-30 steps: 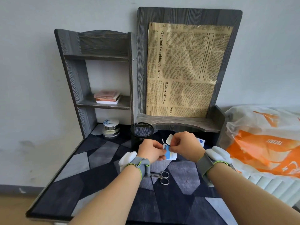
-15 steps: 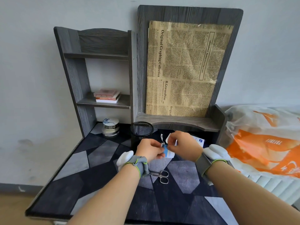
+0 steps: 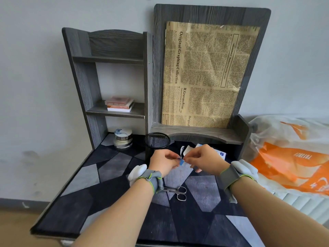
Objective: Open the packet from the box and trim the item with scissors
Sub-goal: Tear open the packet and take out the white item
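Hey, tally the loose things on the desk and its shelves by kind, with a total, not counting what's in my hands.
Scissors: 1
Mesh pen cup: 1
Round tins, stacked: 2
Books on the shelf: 2
White and blue box: 1
Total: 7

Both bare forearms reach forward, converging at the middle. The left hand point(image 3: 163, 162) curls loosely, its thumb and forefinger pinched together at the tips — the right hand point(image 3: 204, 158) mirrors it, fingertips pinched against the left's, knuckles up. Each wrist wears a grey band with a white pad.
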A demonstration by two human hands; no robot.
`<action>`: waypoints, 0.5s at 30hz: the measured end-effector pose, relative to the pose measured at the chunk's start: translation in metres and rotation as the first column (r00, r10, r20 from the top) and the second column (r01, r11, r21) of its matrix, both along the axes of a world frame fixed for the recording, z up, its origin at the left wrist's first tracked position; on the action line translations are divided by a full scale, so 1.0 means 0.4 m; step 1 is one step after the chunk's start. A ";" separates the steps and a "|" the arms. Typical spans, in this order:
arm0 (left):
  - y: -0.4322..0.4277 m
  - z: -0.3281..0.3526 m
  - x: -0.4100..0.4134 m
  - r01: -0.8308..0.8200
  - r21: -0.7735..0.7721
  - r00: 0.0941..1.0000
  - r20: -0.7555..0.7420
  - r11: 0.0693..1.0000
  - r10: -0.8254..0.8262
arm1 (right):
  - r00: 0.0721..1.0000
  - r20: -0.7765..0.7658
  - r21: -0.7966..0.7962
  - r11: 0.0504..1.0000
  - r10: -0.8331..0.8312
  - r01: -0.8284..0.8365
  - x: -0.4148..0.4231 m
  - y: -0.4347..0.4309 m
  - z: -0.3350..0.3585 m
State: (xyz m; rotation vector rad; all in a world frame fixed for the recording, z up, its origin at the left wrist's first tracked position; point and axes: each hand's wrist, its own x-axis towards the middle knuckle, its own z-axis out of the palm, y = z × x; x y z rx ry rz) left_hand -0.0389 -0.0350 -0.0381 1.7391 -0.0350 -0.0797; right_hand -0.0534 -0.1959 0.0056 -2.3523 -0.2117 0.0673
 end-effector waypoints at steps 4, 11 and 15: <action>-0.004 0.005 -0.007 0.003 -0.124 1.000 -0.030 0.992 -0.007 | 0.998 -0.061 -0.005 1.000 0.018 -0.018 -0.002 0.005 -0.013; -0.035 0.014 -0.017 -0.058 -0.155 0.980 -0.197 0.986 0.026 | 0.932 0.362 -0.335 0.932 -0.006 0.137 0.011 -0.001 -0.027; -0.057 0.038 -0.030 -0.040 -0.390 0.963 -0.259 0.920 -0.068 | 0.895 0.443 -0.377 0.918 0.062 0.123 0.014 0.002 -0.035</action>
